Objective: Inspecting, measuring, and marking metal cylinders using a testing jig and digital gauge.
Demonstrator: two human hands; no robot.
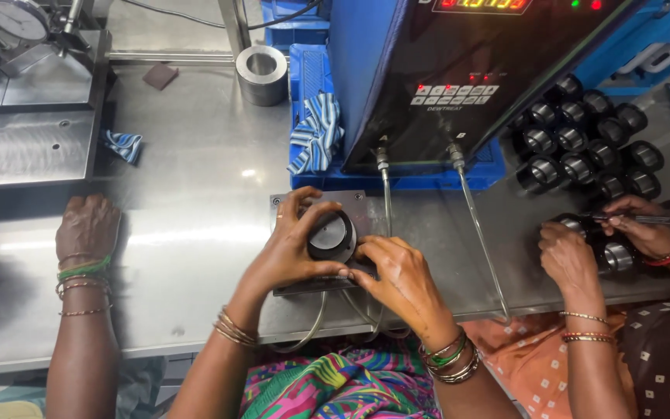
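Both forearms are extended forward and angled inward. The left hand (288, 248) is arched, its fingers spread and curled downward. The right hand (401, 279) is laid flat beside it, fingertips almost touching the left.

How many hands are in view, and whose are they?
5. The wearer's left hand and right hand grip a dark round part; one co-worker's hand rests at left; two more work at right.
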